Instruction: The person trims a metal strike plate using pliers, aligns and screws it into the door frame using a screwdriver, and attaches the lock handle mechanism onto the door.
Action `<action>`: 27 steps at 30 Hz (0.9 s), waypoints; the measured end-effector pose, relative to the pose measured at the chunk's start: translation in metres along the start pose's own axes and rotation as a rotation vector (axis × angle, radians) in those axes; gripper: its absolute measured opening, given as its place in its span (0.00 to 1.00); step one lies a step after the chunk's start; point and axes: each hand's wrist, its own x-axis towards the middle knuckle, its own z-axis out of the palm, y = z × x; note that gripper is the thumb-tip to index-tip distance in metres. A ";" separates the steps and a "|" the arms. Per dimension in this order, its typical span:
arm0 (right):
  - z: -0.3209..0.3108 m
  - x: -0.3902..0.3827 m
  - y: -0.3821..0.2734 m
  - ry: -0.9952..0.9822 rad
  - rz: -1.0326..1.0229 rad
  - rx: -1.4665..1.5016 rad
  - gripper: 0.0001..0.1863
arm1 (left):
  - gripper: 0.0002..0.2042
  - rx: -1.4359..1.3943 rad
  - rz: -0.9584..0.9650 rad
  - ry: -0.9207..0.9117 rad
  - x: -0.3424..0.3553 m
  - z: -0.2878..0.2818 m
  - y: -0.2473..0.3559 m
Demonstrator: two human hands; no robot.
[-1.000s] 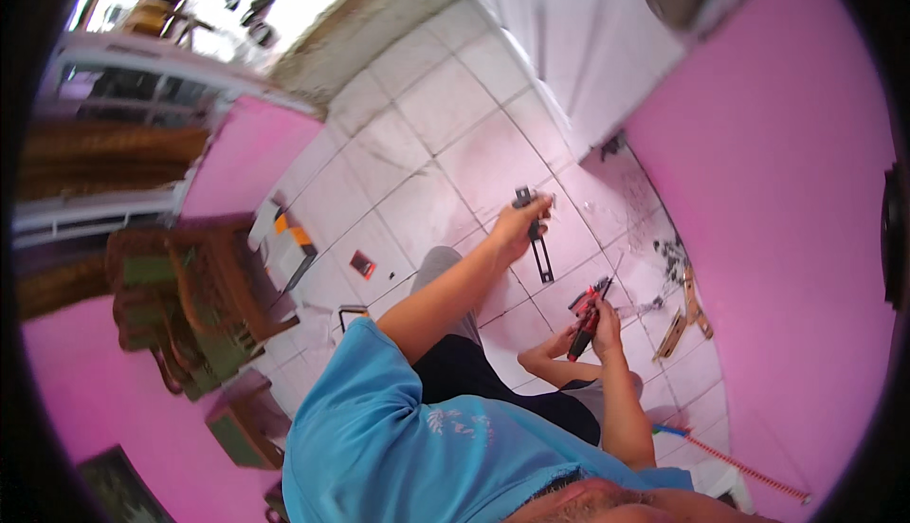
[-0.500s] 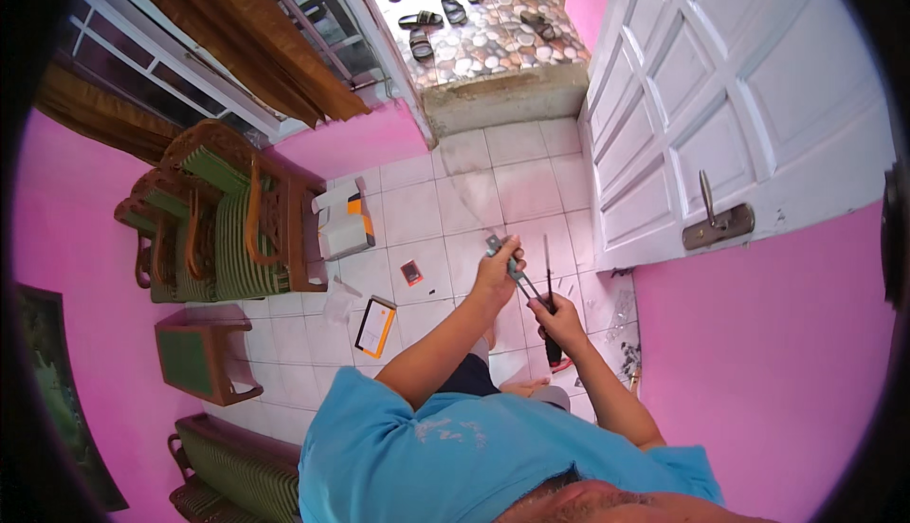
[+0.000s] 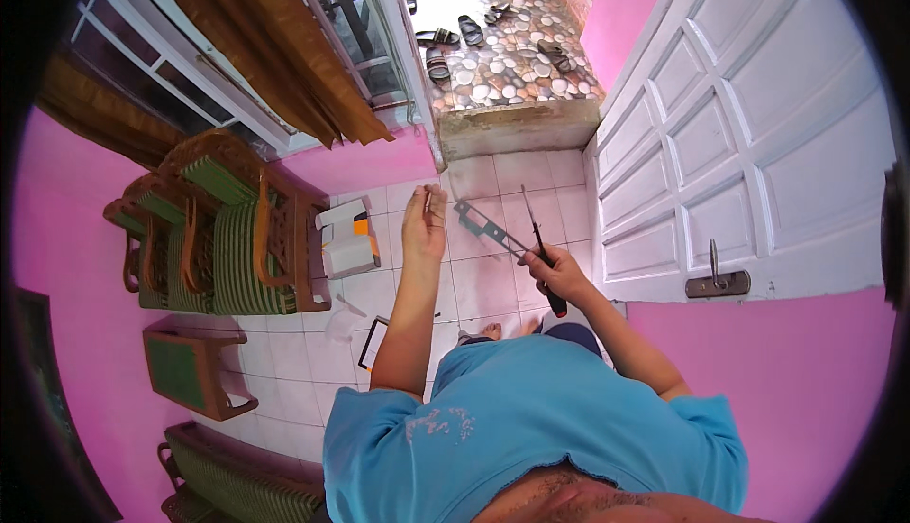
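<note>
Raised in front of me, my left hand (image 3: 424, 225) is off to the left of a long grey metal plate with cutouts, like a door strike plate (image 3: 492, 230). Its fingers point up, fairly straight and close together, with nothing visible in them. My right hand (image 3: 563, 275) grips the lower end of this plate. The same hand holds a screwdriver (image 3: 556, 305) with a black and red handle, its thin shaft pointing away from me. The plate tilts up to the left, its far end free in the air.
A white panelled door (image 3: 697, 134) with a lever handle (image 3: 715, 272) stands open on the right. On the tiled floor lie an opened box (image 3: 349, 250) and a flat orange-edged box (image 3: 374, 341), partly behind my left arm. Carved chairs (image 3: 248, 248) line the left; sandals (image 3: 471, 32) lie outside past a raised step (image 3: 519, 131).
My left hand has let go of the plate's upper end and moved left and away. My right hand keeps both plate and screwdriver. The view has shifted as my body moved.
</note>
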 end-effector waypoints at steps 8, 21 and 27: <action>-0.085 0.139 -0.032 -0.074 -0.041 0.006 0.13 | 0.05 0.332 -0.157 0.119 0.082 -0.015 -0.017; -0.181 0.358 -0.114 -0.409 -0.047 -0.011 0.14 | 0.14 0.693 0.046 0.298 0.191 0.164 -0.046; -0.174 0.436 -0.119 -0.465 -0.158 -0.110 0.13 | 0.12 1.203 0.472 0.349 0.243 0.183 -0.042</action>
